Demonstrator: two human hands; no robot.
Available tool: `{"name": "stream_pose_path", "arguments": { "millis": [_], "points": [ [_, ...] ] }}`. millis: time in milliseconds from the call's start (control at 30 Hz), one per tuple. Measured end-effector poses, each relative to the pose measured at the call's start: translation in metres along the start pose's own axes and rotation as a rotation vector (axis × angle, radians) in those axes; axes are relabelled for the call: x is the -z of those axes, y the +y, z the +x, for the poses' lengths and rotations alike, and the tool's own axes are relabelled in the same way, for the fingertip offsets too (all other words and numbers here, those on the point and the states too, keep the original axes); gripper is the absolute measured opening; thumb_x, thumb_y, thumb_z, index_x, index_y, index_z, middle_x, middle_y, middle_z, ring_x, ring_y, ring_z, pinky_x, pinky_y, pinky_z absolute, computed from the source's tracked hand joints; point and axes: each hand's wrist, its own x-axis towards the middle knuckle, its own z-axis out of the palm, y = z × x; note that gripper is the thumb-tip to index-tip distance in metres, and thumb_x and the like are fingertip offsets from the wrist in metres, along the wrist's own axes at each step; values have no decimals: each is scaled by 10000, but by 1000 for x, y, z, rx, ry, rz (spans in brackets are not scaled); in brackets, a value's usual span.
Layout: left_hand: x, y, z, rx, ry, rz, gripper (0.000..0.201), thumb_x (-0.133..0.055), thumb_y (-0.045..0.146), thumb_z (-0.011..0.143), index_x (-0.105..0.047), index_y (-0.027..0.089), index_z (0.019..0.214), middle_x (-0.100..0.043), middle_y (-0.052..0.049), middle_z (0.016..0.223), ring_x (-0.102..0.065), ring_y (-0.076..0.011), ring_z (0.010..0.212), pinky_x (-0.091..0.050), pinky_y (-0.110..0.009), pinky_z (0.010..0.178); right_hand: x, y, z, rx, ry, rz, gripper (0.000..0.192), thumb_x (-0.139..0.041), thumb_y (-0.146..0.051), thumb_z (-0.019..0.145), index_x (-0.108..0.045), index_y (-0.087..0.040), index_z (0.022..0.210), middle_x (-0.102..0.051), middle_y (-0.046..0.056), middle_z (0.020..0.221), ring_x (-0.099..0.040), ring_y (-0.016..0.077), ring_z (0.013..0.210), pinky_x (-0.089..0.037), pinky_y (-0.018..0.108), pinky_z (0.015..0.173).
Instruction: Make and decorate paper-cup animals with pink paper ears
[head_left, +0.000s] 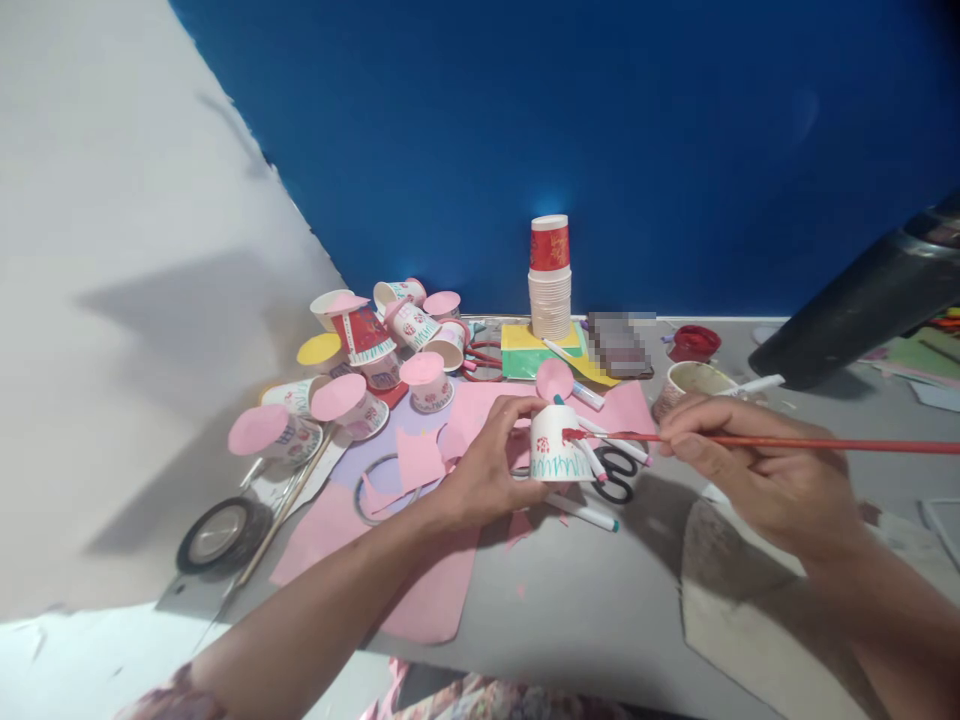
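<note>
Steadying an upturned white paper cup on the grey table, my left hand clasps it while my right hand, fingers pinched, aims a long red paintbrush leftward, tip touching the cup's side.

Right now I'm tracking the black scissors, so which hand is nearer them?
Right. The right hand, holding the red brush, sits just beside the scissors; the left hand grips the cup beyond them.

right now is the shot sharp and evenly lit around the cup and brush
Head view: the cup and red brush are fairly sharp; light falls unevenly, with a bright spot on the blue wall behind the cup stack; straight edges bow from wide-angle distortion; one pixelated patch.
</note>
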Motion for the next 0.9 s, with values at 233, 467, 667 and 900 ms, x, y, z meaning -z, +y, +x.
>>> {"name": "stream_pose_path", "arguments": {
  "millis": [233,467,667,900],
  "points": [
    [-1,3,1,38,4,-75,718,-862,182,698,-524,296,1321,-504,-95,1436,-542,-318,1338,-435,-510,1135,2,2,-7,-112,173,-22,118,-703,-250,949,-756,-275,847,-755,-24,747,-705,145,662,-545,230,555],
    [-1,1,1,32,-3,-102,742,-882,205,700,-517,296,1339,-506,-107,1452,-526,-329,1370,-410,-530,1170,-2,-3,-4,-217,370,-83,160,-752,-342,908,-765,-268,766,-725,-32,596,-597,118,488,-503,245,484],
    [-3,-6,0,27,-59,-120,748,-856,202,728,-498,295,1377,-492,-114,1490,-537,-333,1369,-429,-539,1162,-9,-8,2,-178,363,-25,170,-736,-294,892,-749,-252,728,-657,-45,512,-592,122,447,-509,239,444],
    [-3,-6,-1,49,-82,-161,749,-860,196,719,-499,281,1369,-495,-121,1494,-552,-336,1358,-456,-528,1139,-8,-11,3,-148,299,-58,170,-716,-227,888,-744,-240,721,-674,-43,518,-632,118,469,-538,198,463]
  ]
}}
